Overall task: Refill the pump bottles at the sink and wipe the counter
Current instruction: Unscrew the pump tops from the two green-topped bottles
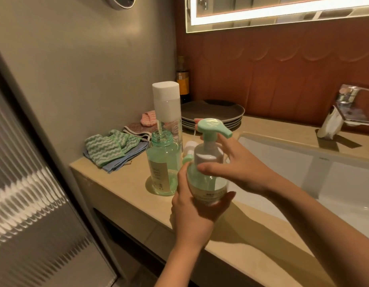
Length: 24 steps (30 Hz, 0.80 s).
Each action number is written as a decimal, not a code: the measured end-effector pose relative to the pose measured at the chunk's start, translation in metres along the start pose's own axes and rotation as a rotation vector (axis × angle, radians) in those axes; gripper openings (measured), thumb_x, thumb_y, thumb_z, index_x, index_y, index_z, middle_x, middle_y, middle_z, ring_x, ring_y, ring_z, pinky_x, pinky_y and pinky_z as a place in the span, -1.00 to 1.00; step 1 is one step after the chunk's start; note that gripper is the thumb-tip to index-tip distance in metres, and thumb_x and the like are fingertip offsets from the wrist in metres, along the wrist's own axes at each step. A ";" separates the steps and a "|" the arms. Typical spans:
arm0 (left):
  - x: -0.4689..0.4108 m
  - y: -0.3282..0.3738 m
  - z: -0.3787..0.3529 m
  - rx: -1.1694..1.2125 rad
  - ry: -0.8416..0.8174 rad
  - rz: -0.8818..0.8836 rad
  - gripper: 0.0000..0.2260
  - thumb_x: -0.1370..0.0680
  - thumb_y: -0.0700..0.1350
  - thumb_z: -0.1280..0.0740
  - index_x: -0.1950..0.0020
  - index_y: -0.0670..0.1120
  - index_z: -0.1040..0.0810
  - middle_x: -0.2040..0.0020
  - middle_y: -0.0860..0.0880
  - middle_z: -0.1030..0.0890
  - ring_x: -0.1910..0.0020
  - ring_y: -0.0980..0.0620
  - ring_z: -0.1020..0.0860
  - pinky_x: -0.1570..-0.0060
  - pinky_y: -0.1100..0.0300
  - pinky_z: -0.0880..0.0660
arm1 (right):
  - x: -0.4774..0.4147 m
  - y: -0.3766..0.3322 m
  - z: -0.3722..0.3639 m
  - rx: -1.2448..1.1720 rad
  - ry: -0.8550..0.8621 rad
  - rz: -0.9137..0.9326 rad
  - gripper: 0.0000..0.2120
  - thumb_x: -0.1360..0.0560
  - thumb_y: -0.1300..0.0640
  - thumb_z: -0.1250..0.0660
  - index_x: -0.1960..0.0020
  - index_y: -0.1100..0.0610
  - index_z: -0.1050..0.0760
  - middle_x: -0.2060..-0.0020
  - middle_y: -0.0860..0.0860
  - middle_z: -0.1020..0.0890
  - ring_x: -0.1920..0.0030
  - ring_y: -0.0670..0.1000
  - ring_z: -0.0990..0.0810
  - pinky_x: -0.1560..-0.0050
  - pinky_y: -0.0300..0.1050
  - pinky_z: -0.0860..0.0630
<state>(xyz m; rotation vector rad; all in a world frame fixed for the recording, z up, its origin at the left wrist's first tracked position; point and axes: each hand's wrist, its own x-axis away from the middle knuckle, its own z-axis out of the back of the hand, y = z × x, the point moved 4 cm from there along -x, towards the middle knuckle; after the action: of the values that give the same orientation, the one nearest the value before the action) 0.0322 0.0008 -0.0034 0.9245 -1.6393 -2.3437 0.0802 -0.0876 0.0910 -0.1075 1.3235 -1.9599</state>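
My left hand [197, 206] grips the lower body of a green pump bottle [206, 183], held just above the counter's front edge. My right hand [235, 168] is curled round its white collar, under the mint pump head [213, 127]. A second green bottle [163, 166] stands uncapped on the beige counter [121, 189] to the left, a little liquid at its bottom. Behind it stands a tall refill bottle [168, 104] with a white cap. A loose white and green pump part [188, 151] lies between the bottles, partly hidden.
Folded cloths [111, 150], green-striped over blue, lie at the counter's left end, with brown and pink ones behind. Stacked grey plates [214, 114] sit at the back, a dark bottle [182, 79] in the corner. The white sink [303, 172] and chrome tap [345, 108] are to the right.
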 end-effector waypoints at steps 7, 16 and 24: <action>0.001 0.000 0.000 -0.011 0.011 0.020 -0.17 -0.10 0.30 -0.49 -0.29 0.36 -0.19 -0.10 0.15 -0.58 -0.06 0.05 -0.57 0.06 -0.03 -0.56 | 0.000 0.002 0.005 0.147 0.294 0.069 -0.27 -0.18 -0.11 -0.56 -0.26 -0.05 -0.33 -0.01 -0.21 -0.52 -0.02 -0.31 -0.47 0.05 -0.43 -0.45; 0.002 0.000 0.000 -0.034 0.018 -0.006 -0.19 -0.13 0.34 -0.46 -0.31 0.26 -0.23 -0.13 0.14 -0.58 -0.09 0.06 -0.56 0.02 -0.02 -0.56 | -0.003 0.004 0.005 0.021 0.119 -0.028 0.00 -0.18 -0.18 -0.56 -0.44 -0.20 -0.04 -0.13 -0.41 -0.31 -0.13 -0.39 -0.37 -0.01 -0.54 -0.35; 0.003 -0.001 0.001 -0.022 0.015 -0.008 -0.20 -0.13 0.34 -0.47 -0.30 0.28 -0.24 -0.10 0.18 -0.56 -0.07 0.12 -0.55 0.04 0.00 -0.56 | -0.002 0.003 0.020 0.034 0.113 -0.063 -0.01 -0.28 0.12 -0.57 -0.51 -0.07 -0.02 -0.01 -0.18 -0.61 -0.08 -0.29 -0.54 -0.17 -0.30 -0.46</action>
<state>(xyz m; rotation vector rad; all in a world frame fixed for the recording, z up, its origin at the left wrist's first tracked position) 0.0295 0.0009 -0.0054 0.9447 -1.6037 -2.3491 0.0917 -0.1021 0.0985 -0.0224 1.3736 -2.0672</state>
